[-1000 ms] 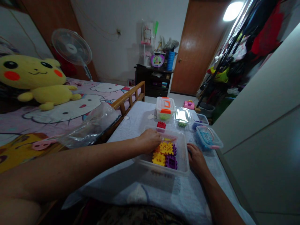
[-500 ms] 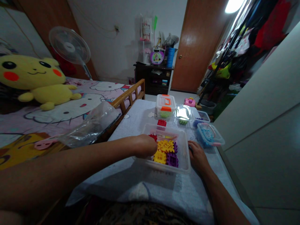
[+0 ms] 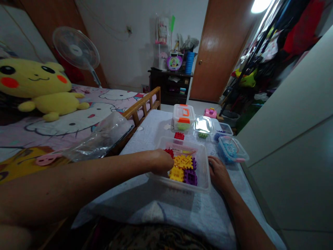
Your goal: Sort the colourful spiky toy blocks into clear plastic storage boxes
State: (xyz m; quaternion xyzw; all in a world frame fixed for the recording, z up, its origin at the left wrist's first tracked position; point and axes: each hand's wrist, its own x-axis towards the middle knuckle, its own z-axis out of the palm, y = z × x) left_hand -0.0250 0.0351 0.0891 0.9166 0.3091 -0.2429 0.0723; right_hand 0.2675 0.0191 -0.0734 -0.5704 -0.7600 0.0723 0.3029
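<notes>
My left hand (image 3: pixel 162 161) reaches over the left side of a clear plastic box (image 3: pixel 203 175); its fingers are hidden down inside, so what they hold does not show. Beside it in the box lie yellow interlocking blocks (image 3: pixel 182 162), purple blocks (image 3: pixel 190 177) and a red block (image 3: pixel 169 152). A flat strip with print rests near the box's far wall. My right hand (image 3: pixel 218 170) rests on the cloth against the box's right wall, fingers loosely bent and a gap at the thumb, with nothing visible in it. Just behind the box sits another red block (image 3: pixel 179 135).
Beyond stand a lidded box with orange clips (image 3: pixel 183 114), a clear container with green pieces (image 3: pixel 203 126) and a container of blue pieces (image 3: pixel 231 149). A wooden bed rail (image 3: pixel 143 104) and a plastic bag (image 3: pixel 104 137) are on the left; a pale cabinet is on the right.
The view has shifted very slightly. Both hands keep nearly the same places, the left in the box and the right at its side; no block has visibly moved.
</notes>
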